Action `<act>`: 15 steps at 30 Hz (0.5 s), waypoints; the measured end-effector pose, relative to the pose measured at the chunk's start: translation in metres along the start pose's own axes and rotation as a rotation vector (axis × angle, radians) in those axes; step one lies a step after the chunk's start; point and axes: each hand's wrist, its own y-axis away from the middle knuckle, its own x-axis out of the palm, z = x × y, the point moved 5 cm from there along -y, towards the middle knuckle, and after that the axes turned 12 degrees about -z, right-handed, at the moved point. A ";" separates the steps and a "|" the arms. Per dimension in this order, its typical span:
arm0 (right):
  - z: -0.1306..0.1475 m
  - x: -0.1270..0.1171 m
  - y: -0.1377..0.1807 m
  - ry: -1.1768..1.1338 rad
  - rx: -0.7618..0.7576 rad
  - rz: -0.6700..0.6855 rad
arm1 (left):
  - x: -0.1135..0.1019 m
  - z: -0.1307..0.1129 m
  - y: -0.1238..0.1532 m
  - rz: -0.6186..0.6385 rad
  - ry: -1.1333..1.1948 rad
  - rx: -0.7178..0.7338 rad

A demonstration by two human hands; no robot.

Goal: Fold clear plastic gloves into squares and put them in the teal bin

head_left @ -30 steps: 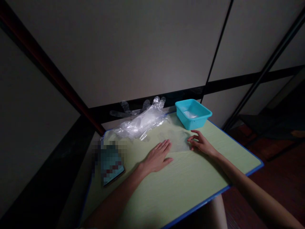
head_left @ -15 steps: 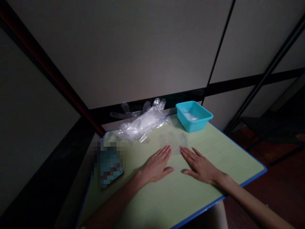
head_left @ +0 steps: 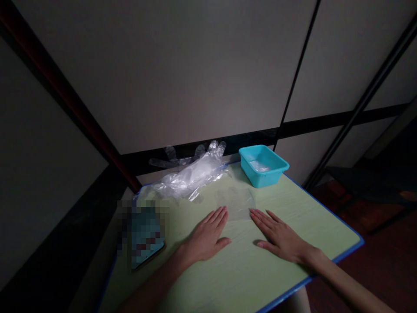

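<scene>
My left hand (head_left: 206,237) lies flat, palm down, on the green table (head_left: 228,269), fingers stretched out. My right hand (head_left: 278,237) lies flat beside it, fingers spread. Between and just beyond the fingertips of both hands rests a single clear plastic glove (head_left: 236,201), flat on the table. Both hands seem to touch its near edge. Neither hand grips anything.
A pile of clear plastic gloves (head_left: 189,176) sits at the back left of the table, some hanging over the far edge. A teal plastic tub (head_left: 263,165) with something clear inside stands at the back right. A phone (head_left: 145,232) lies at the left. The table has a blue rim.
My right hand moved from a curled pose near the tub back toward me and flattened on the table beside the left. The left hand slid slightly nearer.
</scene>
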 end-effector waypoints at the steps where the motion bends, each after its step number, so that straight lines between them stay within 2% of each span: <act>1: -0.003 -0.001 0.003 0.001 0.006 -0.008 | 0.000 0.001 0.003 0.001 0.005 -0.007; 4: -0.013 -0.005 0.009 -0.014 0.020 -0.019 | -0.003 0.005 0.007 0.011 0.044 -0.041; 7: -0.020 -0.008 0.000 -0.055 0.061 -0.028 | -0.009 0.007 -0.002 -0.005 0.085 -0.081; 11: -0.018 -0.003 -0.040 -0.004 0.134 -0.092 | -0.011 0.010 -0.035 -0.073 0.044 -0.106; 15: -0.010 0.015 -0.079 0.103 0.184 -0.134 | 0.004 0.018 -0.062 -0.095 -0.045 -0.151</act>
